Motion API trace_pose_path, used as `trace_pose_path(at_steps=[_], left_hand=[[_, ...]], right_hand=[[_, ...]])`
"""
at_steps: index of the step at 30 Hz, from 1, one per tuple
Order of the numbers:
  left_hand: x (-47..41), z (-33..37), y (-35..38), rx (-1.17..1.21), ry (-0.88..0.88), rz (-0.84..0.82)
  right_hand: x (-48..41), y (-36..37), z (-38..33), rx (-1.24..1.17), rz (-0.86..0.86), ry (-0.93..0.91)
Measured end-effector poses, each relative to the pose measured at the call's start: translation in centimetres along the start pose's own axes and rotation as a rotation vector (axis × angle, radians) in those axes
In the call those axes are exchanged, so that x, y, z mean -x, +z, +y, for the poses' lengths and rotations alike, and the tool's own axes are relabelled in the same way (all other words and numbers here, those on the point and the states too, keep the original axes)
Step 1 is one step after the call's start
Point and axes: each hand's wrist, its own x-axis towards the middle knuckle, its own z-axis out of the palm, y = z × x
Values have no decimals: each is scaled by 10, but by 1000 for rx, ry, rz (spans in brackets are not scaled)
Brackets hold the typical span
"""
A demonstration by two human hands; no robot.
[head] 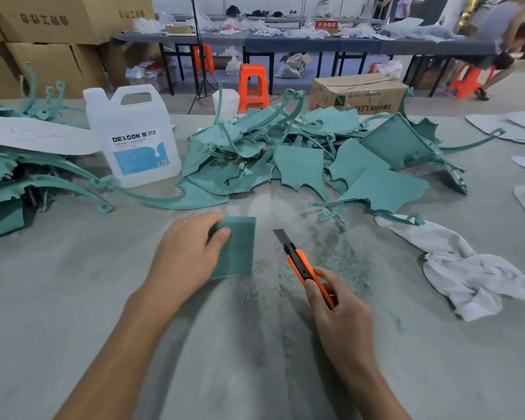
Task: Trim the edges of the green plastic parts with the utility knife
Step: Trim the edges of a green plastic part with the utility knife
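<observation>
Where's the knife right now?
In the head view the knife sits right of centre, gripped by the right hand, blade extended toward the pile of green parts, just right of the green piece that the left hand holds.

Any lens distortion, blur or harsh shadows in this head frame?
Head view: wide-angle bowing along the far edge of the table; soft even light, faint shadows by the left hand and right hand; utility knife and green plastic part sharp.

Left hand (185, 253) grips green block (238, 247); right hand (340, 313) holds utility knife (300, 262).
</observation>
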Motion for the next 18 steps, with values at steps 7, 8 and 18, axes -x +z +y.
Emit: trace_pose_path(at_steps=[7,8,18], left_hand=[[0,25,19,182,-199,209],[-1,25,21,178,-214,217],[0,24,21,202,-233,206]], right_hand=[[7,1,-7,75,-41,-104],[7,1,-7,95,-49,-107],[7,1,-10,207,-174,-115]])
